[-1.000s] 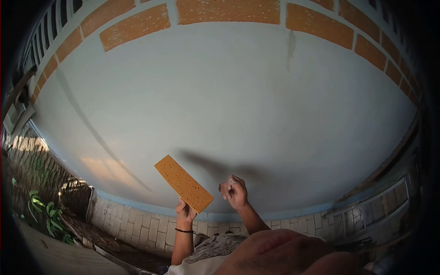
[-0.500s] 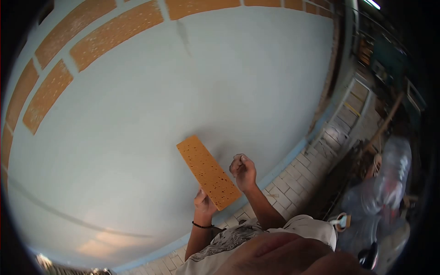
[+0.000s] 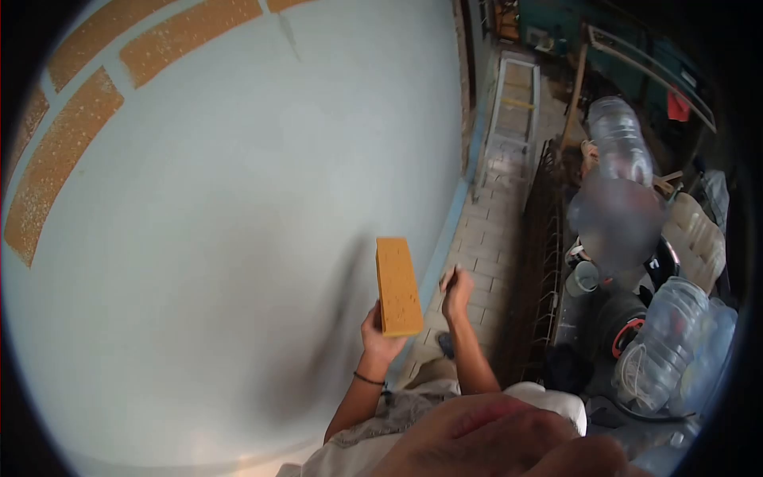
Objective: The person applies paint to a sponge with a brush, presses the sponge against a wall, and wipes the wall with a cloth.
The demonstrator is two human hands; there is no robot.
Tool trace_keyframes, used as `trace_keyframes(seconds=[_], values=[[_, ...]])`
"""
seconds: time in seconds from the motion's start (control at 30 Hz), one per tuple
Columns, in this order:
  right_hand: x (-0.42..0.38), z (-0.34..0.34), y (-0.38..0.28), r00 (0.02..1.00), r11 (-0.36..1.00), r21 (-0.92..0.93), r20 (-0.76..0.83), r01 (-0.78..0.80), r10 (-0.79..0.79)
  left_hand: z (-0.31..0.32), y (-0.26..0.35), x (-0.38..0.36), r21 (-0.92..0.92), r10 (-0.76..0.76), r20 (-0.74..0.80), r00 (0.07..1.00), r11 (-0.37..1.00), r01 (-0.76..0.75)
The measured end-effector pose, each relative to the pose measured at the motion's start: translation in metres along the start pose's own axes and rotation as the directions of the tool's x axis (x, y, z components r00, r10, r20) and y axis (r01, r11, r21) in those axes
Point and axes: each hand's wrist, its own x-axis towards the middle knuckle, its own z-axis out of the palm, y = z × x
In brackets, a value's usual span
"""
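Turned rightward since the earlier frame, the orange block (image 3: pixel 400 286) points away, the left hand (image 3: pixel 381 340) gripping its near end beside the pale wall (image 3: pixel 238 199). Just right, the right hand (image 3: pixel 457 296) curls; I can't tell whether it holds anything. Any markings on the near-right clear bottle (image 3: pixel 664 342) are too blurred to read.

Orange block (image 3: pixel 399 286) is hiding most fingers of left hand (image 3: pixel 383 340); block's rear face is facing away from camera. Right hand (image 3: pixel 457 291) is curling fingers over palm, so contents, if any, are escaping identification. Right forearm (image 3: pixel 470 350) is overlapping dark shoe (image 3: pixel 445 344). Grey blurred patch (image 3: pixel 618 222) is masking clutter behind it. Clear bottle (image 3: pixel 666 330) is partly covering bluish bottle (image 3: pixel 714 350). Top edge is cropping orange bricks (image 3: pixel 189 44). Background shelf items (image 3: pixel 543 40) are appearing too small for identification.
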Motion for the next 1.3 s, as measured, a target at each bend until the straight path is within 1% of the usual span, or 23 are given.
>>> trace_keyframes(seconds=[0.07, 0.17, 0.27, 0.37, 0.47, 0.57, 0.6, 0.7, 0.73, 0.8, 0.83, 0.87, 0.9, 0.97, 1.0, 1.1, 1.13, 1.2, 1.3], values=[[-0.037, -0.013, -0.02, 0.998, 0.994, -0.109, -0.061, -0.032, 0.025, 0.016, 0.0, -0.013, 0.013, -0.074, 0.0, 0.997, 0.997, 0.074], [-0.069, -0.042, -0.026, 0.997, 0.986, -0.162, -0.075, -0.029, 0.017, -0.003, -0.001, -0.02, 0.003, -0.153, 0.014, 0.988, 0.988, 0.153], [-0.082, -0.046, -0.036, 0.979, 0.954, -0.224, 0.002, 0.201, -0.206, -0.012, -0.007, -0.021, -0.029, -0.216, 0.223, 0.951, 0.973, 0.228], [-0.096, -0.036, -0.056, 0.939, 0.886, -0.32, 0.03, 0.334, -0.344, -0.026, -0.014, -0.017, -0.036, -0.236, 0.262, 0.936, 0.967, 0.254], [-0.103, -0.056, -0.067, 0.984, 0.895, -0.413, 0.013, 0.168, -0.178, -0.024, -0.023, -0.018, -0.032, -0.26, 0.292, 0.92, 0.959, 0.281], [-0.104, -0.066, -0.091, 0.998, 0.934, -0.356, -0.054, -0.028, 0.009, -0.022, -0.033, -0.015, 0.005, -0.294, 0.281, 0.913, 0.952, 0.305], [-0.098, -0.073, -0.083, 0.996, 0.932, -0.357, -0.046, 0.059, -0.081, -0.027, -0.037, -0.009, -0.008, -0.315, 0.31, 0.897, 0.943, 0.334], [-0.081, -0.095, -0.088, 0.997, 0.943, -0.326, 0.005, 0.072, -0.075, -0.02, -0.05, 0.01, 0.027, -0.349, 0.308, 0.885, 0.933, 0.359], [-0.072, -0.1, -0.094, 0.999, 0.941, -0.334, 0.004, 0.043, -0.044, -0.011, -0.054, 0.017, 0.02, -0.355, 0.335, 0.873, 0.929, 0.37], [-0.045, -0.114, -0.097, 0.999, 0.972, -0.229, 0.022, 0.053, -0.049, 0.006, -0.067, 0.032, 0.005, -0.357, 0.393, 0.848, 0.923, 0.386], [-0.032, -0.118, -0.098, 0.998, 0.983, -0.177, 0.037, 0.051, -0.045, 0.011, -0.071, 0.041, -0.009, -0.376, 0.376, 0.847, 0.912, 0.41], [-0.016, -0.122, -0.099, 0.997, 0.987, -0.14, 0.037, 0.073, -0.068, 0.016, -0.075, 0.052, -0.023, -0.394, 0.362, 0.845, 0.902, 0.431], [-0.003, -0.117, -0.107, 0.991, 0.978, -0.162, 0.027, 0.133, -0.131, 0.022, -0.08, 0.061, -0.041, -0.41, 0.346, 0.844, 0.892, 0.451], [0.021, -0.11, -0.123, 0.966, 0.946, -0.204, 0.005, 0.253, -0.257, 0.032, -0.086, 0.08, -0.009, -0.412, 0.355, 0.839, 0.896, 0.444], [0.032, -0.114, -0.124, 0.959, 0.936, -0.214, 0.011, 0.28, -0.284, 0.036, -0.089, 0.087, 0.007, -0.414, 0.357, 0.837, 0.897, 0.441], [0.061, -0.133, -0.127, 0.979, 0.954, -0.223, 0.026, 0.202, -0.201, 0.046, -0.096, 0.11, 0.013, -0.415, 0.397, 0.819, 0.895, 0.447], [0.066, -0.136, -0.13, 0.984, 0.967, -0.182, 0.019, 0.178, -0.177, 0.052, -0.097, 0.112, 0.031, -0.407, 0.35, 0.844, 0.905, 0.424], [0.072, -0.141, -0.132, 0.983, 0.974, -0.134, 0.013, 0.181, -0.18, 0.062, -0.101, 0.116, 0.069, -0.392, 0.254, 0.884, 0.919, 0.388], [0.081, -0.152, -0.132, 0.98, 0.975, -0.103, 0.025, 0.197, -0.196, 0.066, -0.104, 0.127, 0.097, -0.396, 0.226, 0.89, 0.918, 0.384]])
